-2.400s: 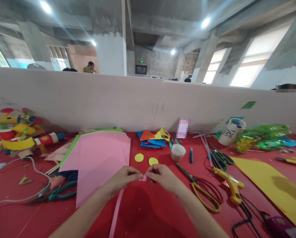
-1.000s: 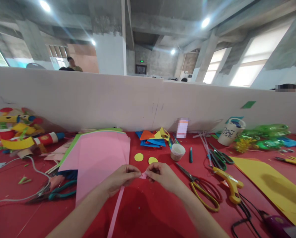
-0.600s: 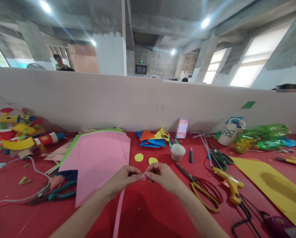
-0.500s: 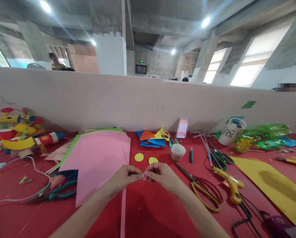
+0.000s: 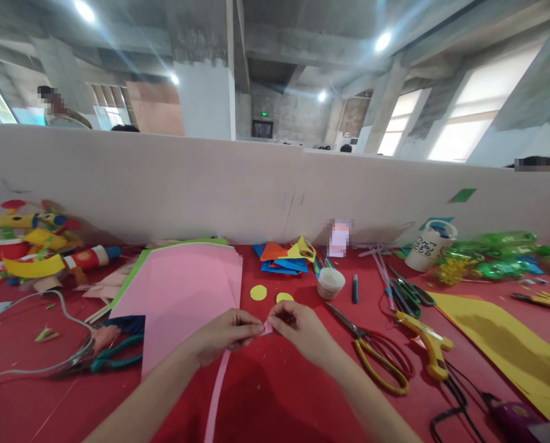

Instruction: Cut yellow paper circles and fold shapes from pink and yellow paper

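Note:
A narrow pink paper strip [image 5: 217, 387] runs from my fingers down toward the bottom edge of the view. Near its upper end, my left hand [image 5: 229, 335] pinches it between thumb and fingertips. My right hand [image 5: 298, 323] pinches the short end of the same strip, the two sets of fingertips close together; whether that end is folded is too small to tell. Just beyond the hands lie two yellow paper circles [image 5: 258, 293], the right one partly behind my right hand. A stack of pink paper sheets [image 5: 187, 289] lies beside and partly under my left arm.
Right of my hands lie large scissors [image 5: 381, 360], a yellow glue gun [image 5: 427, 341], a small white cup [image 5: 331, 284] and yellow paper [image 5: 510, 351]. Teal-handled pliers [image 5: 115, 355] lie at left. Paper scraps [image 5: 284, 263] sit before the white partition [image 5: 210, 191].
My hands have drawn slightly apart, so more pink paper shows between them. The strip's trailing part has swung left. In the background, a person has moved left.

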Action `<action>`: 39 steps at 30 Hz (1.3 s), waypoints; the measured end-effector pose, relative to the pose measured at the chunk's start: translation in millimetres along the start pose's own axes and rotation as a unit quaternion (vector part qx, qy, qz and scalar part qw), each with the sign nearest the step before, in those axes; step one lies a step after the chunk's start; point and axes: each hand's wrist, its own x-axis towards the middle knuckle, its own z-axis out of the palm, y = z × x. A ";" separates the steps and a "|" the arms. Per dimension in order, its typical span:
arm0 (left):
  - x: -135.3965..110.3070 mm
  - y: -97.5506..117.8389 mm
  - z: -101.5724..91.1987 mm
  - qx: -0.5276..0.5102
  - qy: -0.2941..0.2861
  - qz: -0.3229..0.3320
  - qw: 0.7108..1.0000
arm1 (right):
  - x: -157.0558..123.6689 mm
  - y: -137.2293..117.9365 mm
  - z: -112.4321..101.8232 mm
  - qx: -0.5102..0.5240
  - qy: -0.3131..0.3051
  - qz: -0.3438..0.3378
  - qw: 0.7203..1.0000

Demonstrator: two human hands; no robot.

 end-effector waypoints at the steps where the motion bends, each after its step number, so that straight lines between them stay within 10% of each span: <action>1: 0.0 0.2 -0.4 0.003 -0.001 0.001 1.000 | -0.3 0.1 0.6 -0.001 0.002 -0.004 1.000; 24: 4.3 -5.8 -0.3 0.069 0.088 0.044 0.993 | -4.4 3.6 19.1 -0.062 0.080 -0.047 0.994; 39: 2.1 0.6 9.5 0.060 0.159 0.066 0.983 | 6.3 15.0 11.6 0.159 0.083 0.027 0.983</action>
